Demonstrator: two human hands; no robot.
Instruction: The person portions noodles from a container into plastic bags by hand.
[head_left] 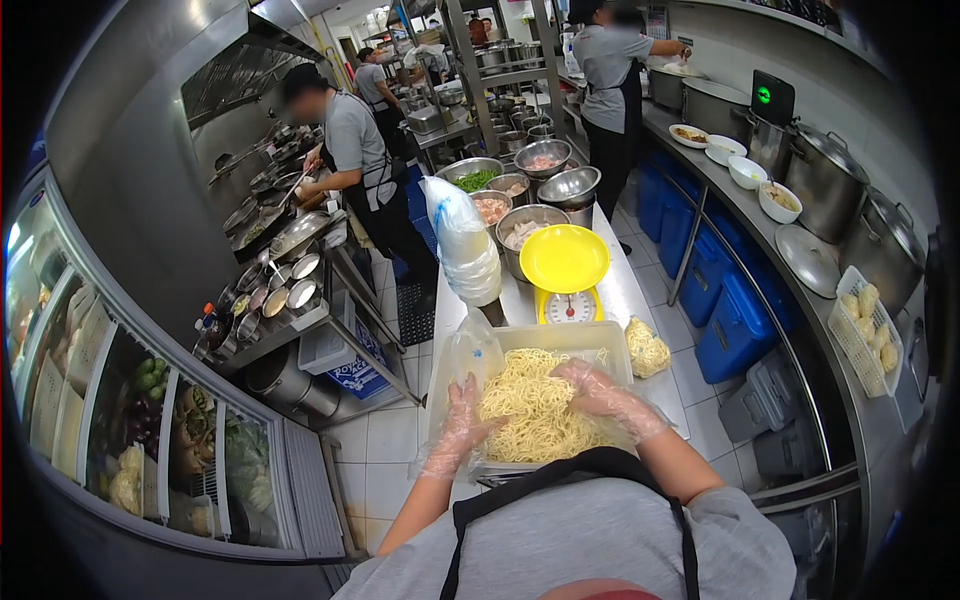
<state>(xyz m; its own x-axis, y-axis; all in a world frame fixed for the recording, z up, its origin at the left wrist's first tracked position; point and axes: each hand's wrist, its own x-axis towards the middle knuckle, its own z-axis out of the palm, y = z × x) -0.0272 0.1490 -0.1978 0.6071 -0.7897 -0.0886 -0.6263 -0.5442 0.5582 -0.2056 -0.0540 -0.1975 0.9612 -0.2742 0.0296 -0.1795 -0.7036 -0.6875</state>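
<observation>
A pale rectangular tub [610, 345] holds a heap of yellow noodles [540, 400] on the table in front of me. My left hand [462, 428], in a clear plastic glove, is at the left side of the heap with its thumb and fingers apart. Also gloved, my right hand [608, 398] rests on the heap's right side, fingers stretched over the noodles; their tips are partly hidden. A clear plastic bag [472, 348] lies over the tub's left corner, just beyond my left hand. Behind the tub stands a kitchen scale [568, 306] with a yellow pan [564, 258].
A tall stack of plastic bags [462, 240] stands left of the scale. Bagged noodles [647, 348] sit right of the tub. Metal bowls [543, 158] of food fill the table's far end. A glass-front fridge [150, 420] is left; co-workers [350, 140] stand farther off.
</observation>
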